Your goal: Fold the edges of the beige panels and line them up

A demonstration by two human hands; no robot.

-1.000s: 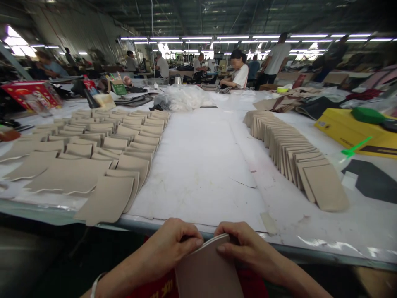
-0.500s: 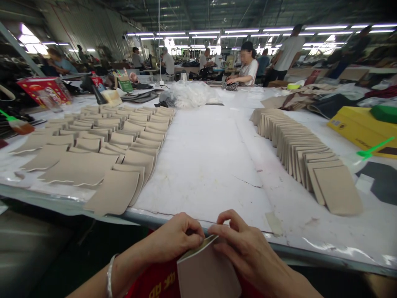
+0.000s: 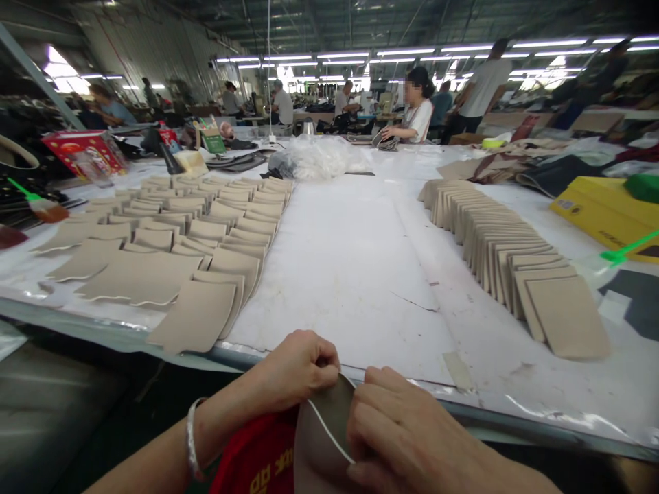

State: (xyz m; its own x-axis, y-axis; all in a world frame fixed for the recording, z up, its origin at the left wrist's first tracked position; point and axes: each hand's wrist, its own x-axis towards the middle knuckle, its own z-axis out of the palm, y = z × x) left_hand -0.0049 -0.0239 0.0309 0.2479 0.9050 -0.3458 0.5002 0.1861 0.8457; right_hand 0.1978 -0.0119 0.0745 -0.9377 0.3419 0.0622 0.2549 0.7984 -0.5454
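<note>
Above my lap, near the table's front edge, I hold a beige leather-like piece (image 3: pixel 316 453) with a pale cut edge and a darker, greyish inner face. My left hand (image 3: pixel 301 370) is closed, thumb and forefinger pinching its upper edge. My right hand (image 3: pixel 394 418) is closed on the right side of the same piece, fingers curled over the rim. Between my hands the piece bows, its white edge running diagonally. The lower part leaves the frame. Matching beige pieces (image 3: pixel 193 312) lie overlapped in rows at left, and a fanned row of beige pieces (image 3: pixel 569 319) stretches along the right.
A white-covered table (image 3: pixel 334 274) spans the view. At its far side lies a clear plastic bag (image 3: pixel 329 158). To the right is a yellow box (image 3: pixel 600 213), with a green-handled brush (image 3: pixel 625 250) nearby. A co-worker (image 3: pixel 419 113) sits beyond the table.
My right hand has turned and closed over the piece's side, where its fingers were more spread. The piece has gone from nearly flat to bowed, its inner face now more visible.
</note>
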